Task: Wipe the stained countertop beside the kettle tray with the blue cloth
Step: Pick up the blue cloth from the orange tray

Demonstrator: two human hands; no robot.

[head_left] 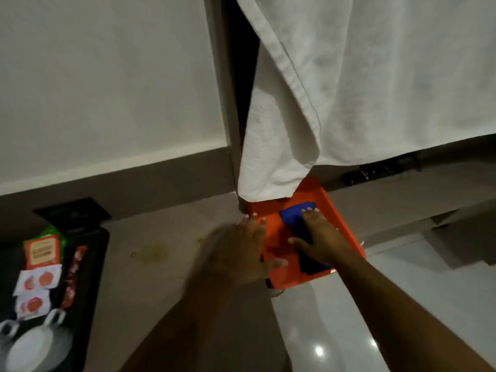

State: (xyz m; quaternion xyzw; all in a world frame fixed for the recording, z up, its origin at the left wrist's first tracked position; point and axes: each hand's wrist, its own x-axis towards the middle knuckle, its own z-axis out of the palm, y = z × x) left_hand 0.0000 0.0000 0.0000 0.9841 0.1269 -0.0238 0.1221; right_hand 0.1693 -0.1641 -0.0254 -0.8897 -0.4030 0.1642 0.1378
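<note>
The blue cloth [294, 216] lies inside an orange tray [341, 226] at the countertop's right end. My right hand [318, 236] rests flat on the cloth, fingers spread, palm pressing down. My left hand [241, 251] lies on the orange tray's left rim, thumb hooked over its near edge. A yellowish stain [155, 252] with small ring marks shows on the beige countertop [166, 291], between the black kettle tray [88, 264] and my left hand.
The black tray holds tea and sugar sachets [41, 251] and white cups [35, 342] at the lower left. A white towel [349, 89] hangs down over the orange tray's far end. A dark remote-like object [375, 170] lies behind. Glossy floor is at lower right.
</note>
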